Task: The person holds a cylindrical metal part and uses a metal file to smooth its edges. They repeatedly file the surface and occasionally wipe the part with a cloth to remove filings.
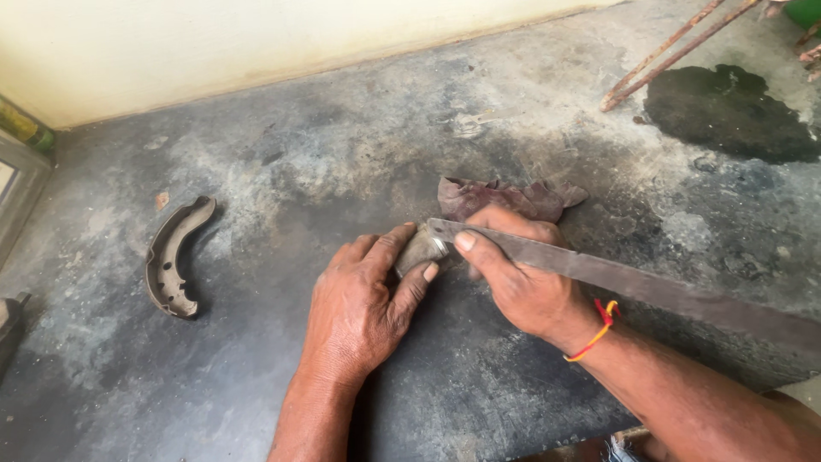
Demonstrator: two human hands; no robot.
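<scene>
My left hand [363,299] presses down on a small grey curved metal part [421,248] that rests on the concrete floor, with fingers and thumb wrapped around it. My right hand [517,278] grips a long flat metal file [633,282]; its tip lies against the part, and my thumb presses on the blade near the tip. The file's far end runs off toward the lower right. A red and yellow thread [596,329] is tied round my right wrist. Most of the part is hidden under my fingers.
A curved brake shoe [171,257] lies on the floor to the left. A crumpled reddish rag [505,198] sits just behind my hands. A dark oil stain [727,111] and rusty rods [667,51] are at the far right. A pale wall [256,43] runs along the back.
</scene>
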